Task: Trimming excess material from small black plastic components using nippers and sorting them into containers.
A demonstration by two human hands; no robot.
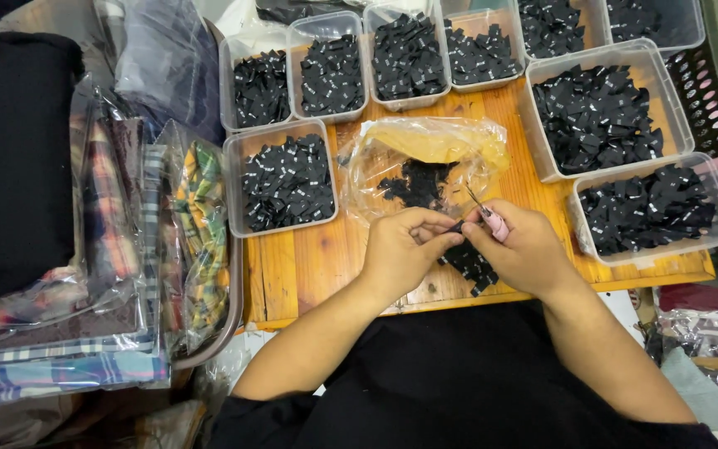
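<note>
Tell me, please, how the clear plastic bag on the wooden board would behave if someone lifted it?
The clear plastic bag looks thin and crinkled, so probably floppy and light. Its few black labels would likely slide toward the lowest point.

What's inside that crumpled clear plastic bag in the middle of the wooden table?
The clear plastic bag holds a small heap of black labels. Its creased, glaring film hides how many, and whether anything else lies beneath.

Black labels (287, 181) in clear tubs; crumpled clear bag (425, 162) mid-table
</note>
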